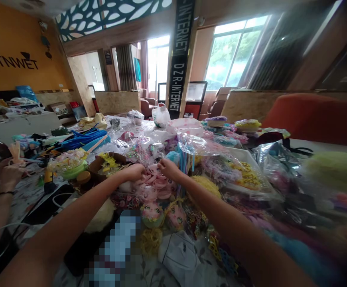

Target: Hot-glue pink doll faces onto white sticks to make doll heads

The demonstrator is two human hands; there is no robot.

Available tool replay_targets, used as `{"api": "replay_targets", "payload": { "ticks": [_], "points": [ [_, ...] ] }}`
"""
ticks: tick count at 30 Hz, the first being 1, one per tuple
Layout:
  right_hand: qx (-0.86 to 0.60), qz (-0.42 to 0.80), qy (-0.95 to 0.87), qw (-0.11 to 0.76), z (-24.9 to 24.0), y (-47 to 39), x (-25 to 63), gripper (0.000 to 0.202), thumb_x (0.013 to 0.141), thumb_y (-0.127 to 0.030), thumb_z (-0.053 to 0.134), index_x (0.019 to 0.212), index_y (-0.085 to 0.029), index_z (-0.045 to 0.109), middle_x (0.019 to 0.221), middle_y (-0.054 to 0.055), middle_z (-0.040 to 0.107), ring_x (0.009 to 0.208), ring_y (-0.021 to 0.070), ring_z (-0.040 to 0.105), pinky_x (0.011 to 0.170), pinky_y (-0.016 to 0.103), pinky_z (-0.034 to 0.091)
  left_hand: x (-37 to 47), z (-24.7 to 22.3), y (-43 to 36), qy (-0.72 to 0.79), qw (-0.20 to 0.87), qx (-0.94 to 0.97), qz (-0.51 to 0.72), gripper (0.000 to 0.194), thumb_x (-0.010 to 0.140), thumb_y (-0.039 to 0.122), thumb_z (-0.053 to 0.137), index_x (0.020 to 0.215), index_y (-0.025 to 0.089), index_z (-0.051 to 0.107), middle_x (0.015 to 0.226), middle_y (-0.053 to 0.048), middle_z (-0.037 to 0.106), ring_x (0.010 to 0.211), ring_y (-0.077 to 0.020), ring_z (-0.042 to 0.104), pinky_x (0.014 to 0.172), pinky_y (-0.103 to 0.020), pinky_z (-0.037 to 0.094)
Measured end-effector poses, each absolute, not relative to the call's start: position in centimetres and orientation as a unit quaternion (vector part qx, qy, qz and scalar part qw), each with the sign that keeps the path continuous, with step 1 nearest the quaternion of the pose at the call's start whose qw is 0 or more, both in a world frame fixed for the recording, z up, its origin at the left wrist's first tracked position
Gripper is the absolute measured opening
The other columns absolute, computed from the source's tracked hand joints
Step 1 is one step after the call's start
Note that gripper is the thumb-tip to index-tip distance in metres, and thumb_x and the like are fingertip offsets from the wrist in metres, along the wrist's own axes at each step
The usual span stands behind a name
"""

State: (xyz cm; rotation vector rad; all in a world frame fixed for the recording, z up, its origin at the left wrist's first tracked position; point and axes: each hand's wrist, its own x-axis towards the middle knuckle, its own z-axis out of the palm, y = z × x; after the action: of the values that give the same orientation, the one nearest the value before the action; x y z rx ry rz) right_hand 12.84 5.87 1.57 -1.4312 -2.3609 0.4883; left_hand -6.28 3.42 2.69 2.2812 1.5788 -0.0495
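Observation:
Both of my arms reach forward to a heap of pink doll-face pieces (pixel 155 181) in the middle of the table. My left hand (pixel 135 172) is closed at the heap's left edge, its fingertips against the pink pieces. At the upper right of the heap, my right hand (pixel 166 168) is pinched beside a pink face. What either hand grips is too small to make out. Nearer to me lie a doll face with a green lower edge (pixel 152 213) and another face with yellow trim (pixel 175 215).
Another person's hands (pixel 12 171) work at the far left. A brown box (pixel 106 164) with yellow pieces stands left of the heap. On the right are a white tray (pixel 247 153) and plastic bags (pixel 277 163). A pixelated patch covers something at the front.

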Motion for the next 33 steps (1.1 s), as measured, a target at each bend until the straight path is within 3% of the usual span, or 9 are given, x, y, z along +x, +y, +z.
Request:
{"api": "replay_targets", "payload": {
  "ticks": [6,12,15,18,22,26,30,33],
  "points": [
    [-0.469,0.063,-0.869,0.143,2.1,3.1,13.3,0.025,0.094,-0.021,0.042,0.099,-0.007,0.062,0.096,0.020,0.069,0.092,0.0296,0.064,0.075,0.034,0.044,-6.6,3.0,4.2,0.554,0.239,0.790,0.106,0.027,0.079,0.026,0.054,0.093,0.012,0.072,0.088,-0.006,0.074,0.080,-0.0198,0.063,0.067,-0.025,0.045],
    [-0.417,0.032,-0.904,0.087,2.3,1.8,13.0,0.011,0.082,-0.019,0.057,0.083,-0.014,0.066,0.092,0.016,0.071,0.092,0.0288,0.065,0.077,0.031,0.043,-6.0,2.1,4.4,0.552,0.268,0.773,0.162,0.026,0.075,0.034,0.057,0.079,0.012,0.070,0.068,-0.003,0.068,0.066,-0.0185,0.059,0.056,-0.025,0.041],
    [-0.432,0.023,-0.895,0.108,2.6,2.0,12.4,0.024,0.083,-0.031,0.059,0.099,-0.013,0.063,0.098,0.016,0.070,0.091,0.0291,0.065,0.070,0.031,0.044,-5.6,2.1,4.6,0.548,0.266,0.773,0.175,0.021,0.075,0.031,0.060,0.077,0.012,0.069,0.069,-0.002,0.068,0.066,-0.0178,0.059,0.058,-0.025,0.043],
    [-0.450,0.021,-0.881,0.142,2.6,2.6,11.3,0.042,0.084,-0.040,0.058,0.118,-0.015,0.052,0.109,0.014,0.067,0.093,0.0261,0.065,0.066,0.028,0.043,-5.3,2.2,4.7,0.557,0.255,0.770,0.176,0.017,0.081,0.024,0.059,0.087,0.011,0.067,0.079,-0.003,0.069,0.069,-0.0156,0.062,0.061,-0.025,0.046],
    [-0.454,0.033,-0.878,0.148,2.2,3.3,10.4,0.043,0.086,-0.038,0.056,0.122,-0.017,0.050,0.099,0.008,0.071,0.083,0.0211,0.067,0.058,0.024,0.040,-5.7,2.4,4.3,0.595,0.209,0.763,0.143,0.023,0.089,0.028,0.055,0.105,0.012,0.060,0.096,-0.006,0.066,0.080,-0.0158,0.064,0.070,-0.032,0.053],
    [-0.432,0.016,-0.892,0.130,2.0,3.3,10.6,0.020,0.087,-0.024,0.052,0.102,-0.020,0.065,0.096,0.009,0.071,0.088,0.0219,0.066,0.065,0.025,0.041,-5.8,2.5,3.6,0.617,0.156,0.770,0.049,0.028,0.089,0.033,0.057,0.110,0.015,0.059,0.110,-0.008,0.062,0.095,-0.0203,0.062,0.081,-0.041,0.053],
    [-0.407,-0.006,-0.908,0.095,2.1,2.9,11.2,0.017,0.080,-0.014,0.056,0.090,-0.018,0.070,0.093,0.011,0.071,0.089,0.0231,0.066,0.071,0.026,0.043,-4.5,2.1,3.6,0.626,0.128,0.767,-0.047,0.030,0.089,0.033,0.057,0.115,0.017,0.058,0.117,-0.009,0.060,0.100,-0.0217,0.060,0.084,-0.042,0.052],
    [-0.394,-0.018,-0.916,0.075,2.2,2.5,11.5,0.015,0.082,-0.019,0.056,0.086,-0.017,0.071,0.094,0.012,0.070,0.087,0.0225,0.065,0.070,0.026,0.045,-3.4,1.6,3.7,0.638,0.112,0.757,-0.090,0.032,0.089,0.033,0.057,0.117,0.017,0.057,0.119,-0.009,0.059,0.102,-0.0222,0.060,0.085,-0.043,0.052]
  ]
}}
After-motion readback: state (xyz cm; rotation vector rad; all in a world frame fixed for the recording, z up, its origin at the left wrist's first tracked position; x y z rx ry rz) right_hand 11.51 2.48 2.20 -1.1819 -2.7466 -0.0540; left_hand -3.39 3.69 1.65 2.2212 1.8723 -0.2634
